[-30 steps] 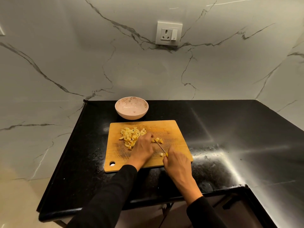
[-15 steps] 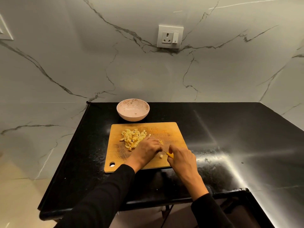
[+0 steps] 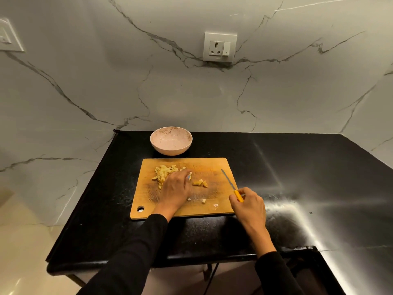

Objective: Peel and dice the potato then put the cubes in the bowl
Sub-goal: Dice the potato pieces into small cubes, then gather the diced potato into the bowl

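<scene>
Since half a second ago, our right hand (image 3: pixel 247 202) has drawn the yellow-handled, thin-bladed knife (image 3: pixel 231 185) off the cut pieces to the right edge of the rectangular wooden cutting board (image 3: pixel 212 167); its grip is curled round the handle, blade pointing toward the bench's back edge. Our left hand (image 3: pixel 175 187) now lies flat, fingers straight, against the pale yellow pile of diced potato (image 3: pixel 162 174) at the board's back-left part.

Reading: cutting looks finished, and we judge gathering for transfer to be the step in hand.

Item: small cluster of potato cubes (image 3: pixel 200 183), mid-board, just beside the left fingertips.
Item: loose cubes, two or three (image 3: pixel 203 201), near the board's front edge, apart from the pile.
Item: round pinkish speckled ceramic bowl (image 3: pixel 171 133), just behind the board's back edge, holding no cubes that we can see.
Item: glossy black stone bench (image 3: pixel 297 177), carrying board and bowl.
Item: white wall socket with switch (image 3: pixel 220 47), on the veined marble wall.

Obstruction: none between pile and bowl. The scattered cubes need collecting, and the blade lies close to the sweep path.
</scene>
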